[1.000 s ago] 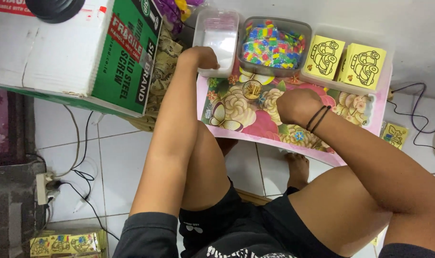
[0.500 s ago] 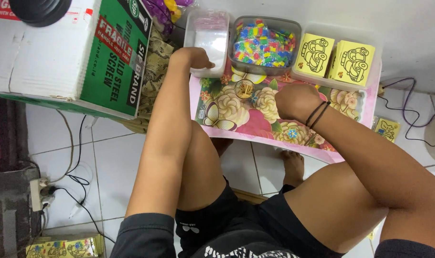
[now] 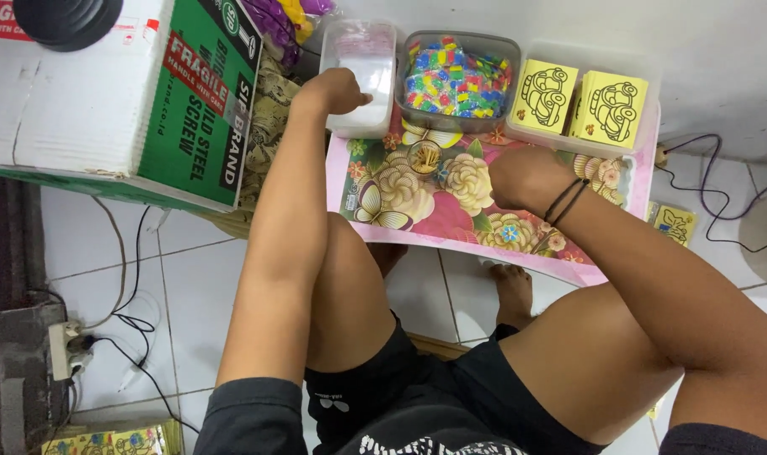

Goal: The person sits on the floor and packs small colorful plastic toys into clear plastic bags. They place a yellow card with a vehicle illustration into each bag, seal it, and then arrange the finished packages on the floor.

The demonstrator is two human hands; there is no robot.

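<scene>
The left hand [image 3: 333, 91] reaches into the clear tub [image 3: 360, 126] at the floral table's [image 3: 417, 215] far left, fingers curled on its contents; what it grips I cannot tell. The right hand [image 3: 522, 179] rests fisted on the table. The tub looks light, stiff and slick, best held by its rim.

Bare arms, dark clothing, seen from above.
Black short sleeves and black shorts with a small white mark on the left leg; thin black bands [image 3: 566, 200] around the right wrist; bare feet.
</scene>
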